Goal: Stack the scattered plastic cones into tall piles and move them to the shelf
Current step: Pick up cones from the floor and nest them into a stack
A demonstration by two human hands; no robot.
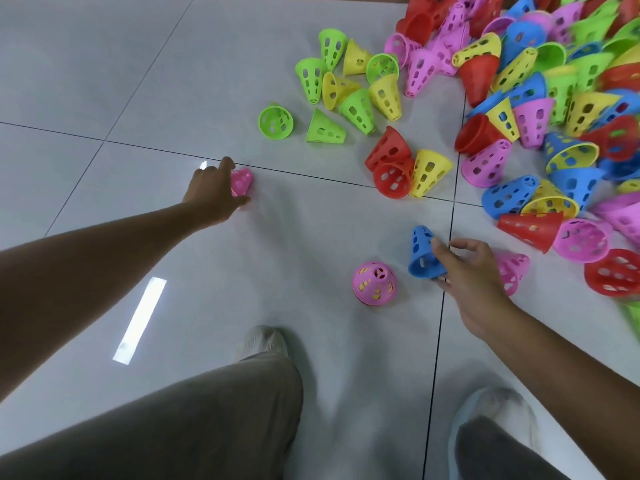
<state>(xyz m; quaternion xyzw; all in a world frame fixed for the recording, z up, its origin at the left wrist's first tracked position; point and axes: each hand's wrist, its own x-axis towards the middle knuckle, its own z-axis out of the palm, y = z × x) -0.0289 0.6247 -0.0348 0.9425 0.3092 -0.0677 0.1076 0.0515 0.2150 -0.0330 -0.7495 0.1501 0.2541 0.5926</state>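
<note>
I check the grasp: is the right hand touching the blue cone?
Touching. The head view shows the right hand with its fingers pinching the blue cone at its wide rim.

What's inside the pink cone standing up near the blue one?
Yellow shows through the holes of the pink cone, so a yellow cone seems nested inside it. Only bits of yellow are visible; whether more cones hide beneath cannot be seen. The right hand holds the blue cone.
</note>
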